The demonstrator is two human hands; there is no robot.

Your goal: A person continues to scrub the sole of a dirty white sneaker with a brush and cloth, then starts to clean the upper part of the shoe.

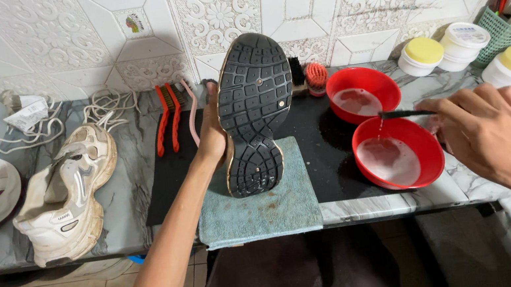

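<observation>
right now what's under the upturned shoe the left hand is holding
A teal cloth towel lies under the black-soled shoe, spread over a black mat on the grey marble counter. The shoe's heel hides the patch of towel directly beneath it.

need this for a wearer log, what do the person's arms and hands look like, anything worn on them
Both arms are bare as far up as the picture shows: no sleeves in view. The left hand and right hand wear no gloves. No watch, bracelet or ring shows on either. No markings or bandages are visible on the forearms.
</observation>
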